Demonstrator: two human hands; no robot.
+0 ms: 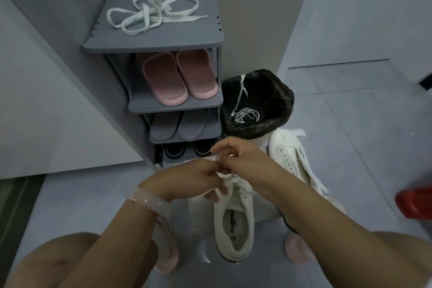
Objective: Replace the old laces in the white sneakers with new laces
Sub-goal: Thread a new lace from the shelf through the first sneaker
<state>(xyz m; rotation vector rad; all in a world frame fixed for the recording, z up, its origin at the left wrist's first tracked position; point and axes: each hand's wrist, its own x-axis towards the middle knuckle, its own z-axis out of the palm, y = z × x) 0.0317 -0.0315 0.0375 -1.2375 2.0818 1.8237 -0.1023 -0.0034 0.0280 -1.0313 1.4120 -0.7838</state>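
A white sneaker (236,222) lies on the floor between my knees, heel towards me. Over its toe end my left hand (187,180) and my right hand (236,159) meet, and both pinch a white lace (221,190) that runs into the shoe's eyelets. The second white sneaker (288,154) lies to the right with no lace in its eyelets. A loose bundle of white laces (149,13) rests on top of the grey shoe rack (187,42). Another white lace (245,113) lies inside the black-lined bin (280,110).
The shoe rack holds pink slippers (177,77), grey slippers (184,125) and dark shoes (187,149) on its lower shelves. The bin stands right of the rack. A red object (415,201) is at the right edge. Pale walls flank the rack on the left.
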